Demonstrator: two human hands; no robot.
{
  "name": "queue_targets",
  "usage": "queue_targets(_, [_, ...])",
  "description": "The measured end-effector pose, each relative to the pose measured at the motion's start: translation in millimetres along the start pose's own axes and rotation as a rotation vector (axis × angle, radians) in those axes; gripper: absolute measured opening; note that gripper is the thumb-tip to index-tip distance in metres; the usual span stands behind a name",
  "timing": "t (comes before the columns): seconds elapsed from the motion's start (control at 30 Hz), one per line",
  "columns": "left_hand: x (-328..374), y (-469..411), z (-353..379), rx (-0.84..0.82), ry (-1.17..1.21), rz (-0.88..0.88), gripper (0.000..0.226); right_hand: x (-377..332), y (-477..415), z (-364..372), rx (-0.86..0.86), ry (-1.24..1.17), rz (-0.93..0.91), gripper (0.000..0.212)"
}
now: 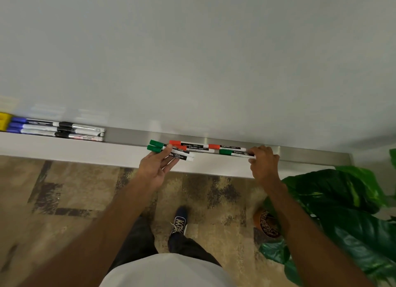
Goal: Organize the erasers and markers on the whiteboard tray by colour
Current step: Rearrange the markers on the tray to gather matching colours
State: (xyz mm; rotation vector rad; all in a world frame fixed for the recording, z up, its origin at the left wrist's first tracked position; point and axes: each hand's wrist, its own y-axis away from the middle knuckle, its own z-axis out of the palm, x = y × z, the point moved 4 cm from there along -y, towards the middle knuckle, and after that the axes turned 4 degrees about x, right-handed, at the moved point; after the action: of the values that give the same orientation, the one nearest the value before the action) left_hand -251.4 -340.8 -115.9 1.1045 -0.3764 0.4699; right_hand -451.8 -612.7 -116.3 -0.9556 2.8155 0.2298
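My left hand (pixel 156 168) holds two green-capped markers (pixel 156 146) just above the front lip of the whiteboard tray (pixel 300 156). My right hand (pixel 262 160) pinches the white end of a third green-capped marker (pixel 231 152) lying in the tray. Red-capped markers (pixel 177 142) lie in the tray between my hands. At the tray's left end blue-capped markers (pixel 19 125) and black-capped markers (pixel 64 129) lie in rows. A yellow eraser (pixel 4 120) sits at the far left, cut off by the frame edge.
The whiteboard (pixel 192 51) fills the upper view. A potted plant (pixel 332 211) with large green leaves stands on the floor at the right, under my right arm. My shoe (pixel 179 222) is on the patterned floor below the tray.
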Motion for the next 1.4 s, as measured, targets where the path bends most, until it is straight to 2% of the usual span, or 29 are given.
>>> queue_targets(0.1, [-1,-1,-5,0.0,0.004,-0.006,0.02,-2,-1,-2,-0.022,-0.032,-0.016,0.035])
queue_targets(0.23, [2,-5,-11,0.01,-0.015,-0.009,0.022,-19,9,-14,0.051,-0.145,-0.065,0.027])
queue_targets(0.43, [8,-8,-13,-0.034,-0.072,-0.032,0.033,-73,27,-29,0.059,-0.449,-0.105,0.032])
queue_targets(0.57, [17,-6,-8,-0.088,-0.098,-0.03,0.043,-117,31,-32,-0.014,-0.778,0.017,0.019])
queue_targets(0.67, [24,-4,-3,-0.139,-0.12,-0.01,0.052,-149,31,-31,-0.04,-0.935,0.009,0.012])
queue_targets(0.83, [39,-3,-3,-0.172,-0.137,0.044,0.037,-192,38,-23,-0.209,-1.24,0.099,0.009])
queue_targets(0.93, [48,-4,-6,-0.194,-0.125,0.079,0.036,-210,44,-15,-0.31,-1.36,0.153,0.013])
queue_targets(1.17, [65,-7,-25,-0.189,-0.123,0.118,0.037,-228,48,-4,-0.343,-1.439,0.217,0.025])
queue_targets(1.4, [83,-9,-39,-0.106,0.052,0.128,0.043,-253,49,8,-0.402,-1.419,0.247,0.025])
